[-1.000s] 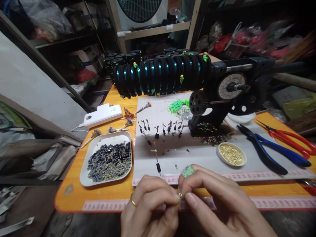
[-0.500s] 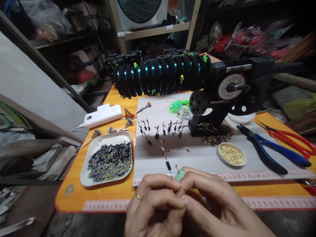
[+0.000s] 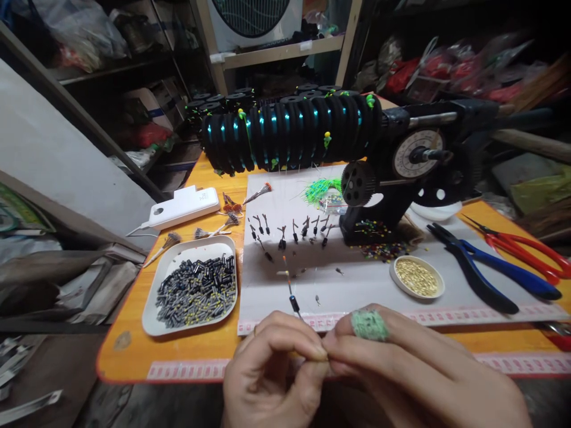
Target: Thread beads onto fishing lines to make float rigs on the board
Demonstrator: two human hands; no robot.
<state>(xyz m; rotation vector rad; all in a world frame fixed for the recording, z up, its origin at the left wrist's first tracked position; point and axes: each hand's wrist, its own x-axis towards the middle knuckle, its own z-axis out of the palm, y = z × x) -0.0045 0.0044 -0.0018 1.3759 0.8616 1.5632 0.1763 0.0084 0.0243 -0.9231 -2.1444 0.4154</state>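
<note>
My left hand (image 3: 276, 368) and my right hand (image 3: 401, 362) meet at the front edge of the table, thumbs and fingertips pinched together. What sits between the fingertips is too small to make out. Green tape (image 3: 370, 324) wraps one finger of my right hand. Just beyond my left fingers, a thin piece with a black cylinder (image 3: 294, 304) and an orange tip points away from me; its near end disappears behind those fingers. Several similar small pieces with black cylinders (image 3: 282, 244) lie farther back on the pale board (image 3: 267, 285).
A white tray (image 3: 149, 315) of small dark cylinders stands left. To the right are a dish (image 3: 441, 288) of gold bits, blue-handled pliers (image 3: 473, 267) and red-handled scissors (image 3: 526, 241). A black machine (image 3: 375, 208) carrying a row of black spools (image 3: 289, 137) spans the back.
My right hand has turned, bringing the taped finger into fuller view. The piece with the orange tip has shifted slightly left. Both hands stay pinched together.
</note>
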